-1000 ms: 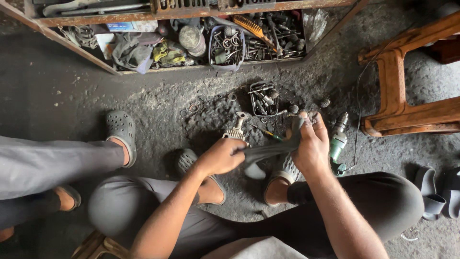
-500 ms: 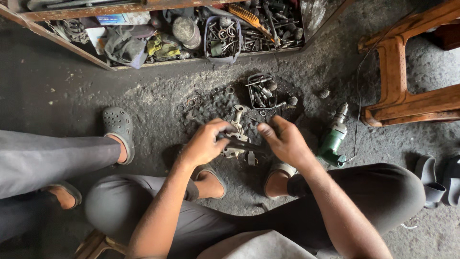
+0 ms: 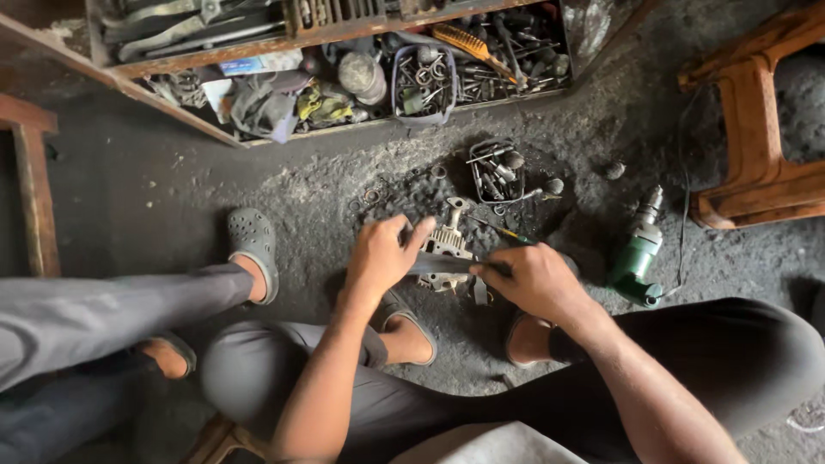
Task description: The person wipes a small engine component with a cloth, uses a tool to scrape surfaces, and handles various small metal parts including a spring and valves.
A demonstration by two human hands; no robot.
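While another person's grey-trousered leg and grey perforated clog (image 3: 253, 249) rest at the left, the left hand (image 3: 382, 256) closes its fingers on one end of a flat dark grey metal strip (image 3: 447, 264). That strip lies low over the gritty floor, above a pale finned metal casting (image 3: 448, 245). The right hand (image 3: 533, 279) pinches its other end. Farther right lies a green electric drill (image 3: 638, 253).

Left hand (image 3: 382, 255) and right hand (image 3: 534, 279) low, close together, fingers curled, forearms converging.
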